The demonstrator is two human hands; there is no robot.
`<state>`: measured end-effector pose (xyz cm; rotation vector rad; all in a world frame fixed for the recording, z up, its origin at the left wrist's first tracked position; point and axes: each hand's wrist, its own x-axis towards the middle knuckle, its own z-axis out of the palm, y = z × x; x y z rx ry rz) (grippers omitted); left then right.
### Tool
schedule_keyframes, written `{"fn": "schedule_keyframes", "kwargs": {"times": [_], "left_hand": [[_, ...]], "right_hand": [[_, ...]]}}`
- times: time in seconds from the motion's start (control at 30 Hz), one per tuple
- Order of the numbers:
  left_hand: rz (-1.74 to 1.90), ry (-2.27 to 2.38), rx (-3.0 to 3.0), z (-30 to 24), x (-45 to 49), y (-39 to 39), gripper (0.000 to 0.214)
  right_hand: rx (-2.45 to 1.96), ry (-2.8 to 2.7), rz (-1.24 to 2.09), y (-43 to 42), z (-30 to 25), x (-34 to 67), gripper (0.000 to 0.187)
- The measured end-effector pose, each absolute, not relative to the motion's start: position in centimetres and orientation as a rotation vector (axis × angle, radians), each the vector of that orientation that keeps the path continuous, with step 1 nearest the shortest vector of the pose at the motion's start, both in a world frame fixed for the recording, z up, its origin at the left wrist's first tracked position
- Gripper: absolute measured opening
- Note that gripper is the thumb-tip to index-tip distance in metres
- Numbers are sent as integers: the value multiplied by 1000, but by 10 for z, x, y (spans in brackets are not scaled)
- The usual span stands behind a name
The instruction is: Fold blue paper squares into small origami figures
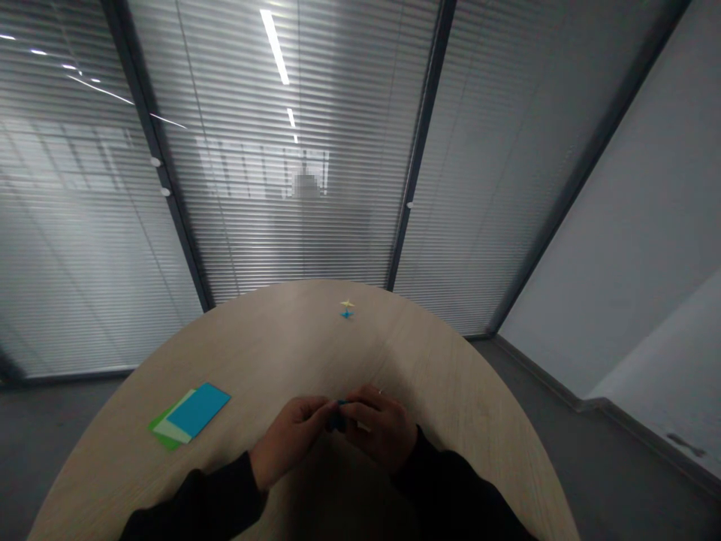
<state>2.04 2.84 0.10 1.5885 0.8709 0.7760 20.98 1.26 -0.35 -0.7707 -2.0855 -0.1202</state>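
Note:
Both my hands meet low over the near middle of a round pale wooden table [451, 391]. My left hand [290, 439] and my right hand [377, 424] are closed, fingertips pinched together on a small dark blue folded piece [338, 418] held between them. Most of that piece is hidden by my fingers. I wear dark sleeves. A small stack of coloured paper sheets [190, 414], blue on top with pale and green ones under it, lies to the left of my hands.
Two tiny folded paper shapes, a yellow one [347, 303] and a blue one [346, 314], sit near the table's far edge. Glass walls with closed blinds [293, 195] stand behind the table. Grey floor [619, 451] runs along the right.

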Motion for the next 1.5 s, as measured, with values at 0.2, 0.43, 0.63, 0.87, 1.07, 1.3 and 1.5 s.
{"fn": "schedule_keyframes", "kwargs": {"times": [0.2, 0.43, 0.63, 0.87, 1.07, 1.3, 1.5], "left_hand": [[801, 869, 1589, 4, 20, 28, 42], [797, 845, 1567, 2, 20, 29, 43], [794, 838, 1539, 2, 21, 28, 41], [816, 907, 1541, 1, 19, 28, 42], [804, 909, 1556, 1, 19, 28, 44], [785, 904, 1647, 7, 21, 27, 41], [796, 928, 1655, 10, 20, 26, 40]], "right_hand": [[-787, -2054, 55, 13, -4, 211, 14], [-797, -2010, 143, 12, 0, 210, 14], [-808, -2011, 167, 11, -2, 209, 12], [-810, -1996, 115, 12, -4, 209, 13], [-806, -2002, 79, 11, -3, 209, 15], [-805, -1998, 105, 11, -3, 209, 14], [-801, -2001, 121, 12, -4, 210, 18]]}}
